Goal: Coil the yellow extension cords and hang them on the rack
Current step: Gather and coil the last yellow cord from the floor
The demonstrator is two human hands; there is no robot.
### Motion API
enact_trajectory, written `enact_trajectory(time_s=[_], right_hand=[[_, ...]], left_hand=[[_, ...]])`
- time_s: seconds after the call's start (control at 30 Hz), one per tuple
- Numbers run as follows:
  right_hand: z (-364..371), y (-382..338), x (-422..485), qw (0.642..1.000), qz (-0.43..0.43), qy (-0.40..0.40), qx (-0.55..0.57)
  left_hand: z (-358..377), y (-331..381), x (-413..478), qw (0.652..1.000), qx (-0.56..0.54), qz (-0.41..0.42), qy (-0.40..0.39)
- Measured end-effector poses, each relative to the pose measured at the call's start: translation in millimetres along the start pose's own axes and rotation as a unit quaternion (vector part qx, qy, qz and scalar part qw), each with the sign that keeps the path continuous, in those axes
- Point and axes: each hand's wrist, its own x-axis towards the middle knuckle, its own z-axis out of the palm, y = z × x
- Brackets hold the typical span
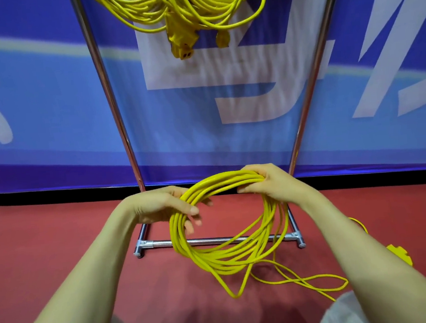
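— Where's the cord?
— Lower centre. My left hand (167,207) and right hand (268,182) both have fingers curled round the yellow cord coil (231,253), with its tail on the red floor (57,228).
— The rack?
— The rack (112,98) is behind, and coiled cords (192,9) hang at top centre.

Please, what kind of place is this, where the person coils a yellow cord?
Probably an indoor sports or event hall: a red floor, a large blue banner with white lettering along the wall, and a metal rack with coiled cords hanging on it.
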Motion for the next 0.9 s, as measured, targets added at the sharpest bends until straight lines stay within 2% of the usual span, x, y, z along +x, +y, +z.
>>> enact_trajectory(time_s=[0.07, 0.13, 0.23, 0.37, 0.5, 0.6, 0.67, 0.8, 0.9], right_hand=[[2, -5, 1, 1.0, -0.007, -0.011, 0.012], [3, -10, 2, 1.0, -0.016, -0.019, 0.02], [3, -12, 2, 0.999, -0.021, -0.037, 0.013], [3, -9, 1, 0.999, -0.016, -0.036, -0.016], [1, -5, 1, 0.999, -0.016, 0.016, -0.049], [-2, 0, 3, 0.986, -0.021, 0.064, -0.153], [-5, 0, 0, 0.975, 0.004, 0.055, -0.213], [-13, 7, -2, 0.974, -0.005, 0.069, -0.218], [-13, 18, 0, 0.966, 0.046, 0.059, -0.247]], left_hand=[[2, 2, -1, 0.999, 0.002, -0.009, -0.039], [7, 6, -1, 0.999, 0.005, 0.01, -0.038], [15, 11, 4, 0.998, 0.006, 0.057, 0.006], [22, 11, 10, 0.994, 0.057, 0.073, 0.065], [31, 13, 16, 0.991, 0.027, 0.106, 0.079], [35, 16, 22, 0.985, 0.006, 0.127, 0.12], [33, 17, 23, 0.98, 0.02, 0.132, 0.149], [27, 17, 21, 0.973, 0.027, 0.122, 0.196], [23, 18, 19, 0.965, 0.002, 0.115, 0.237]])
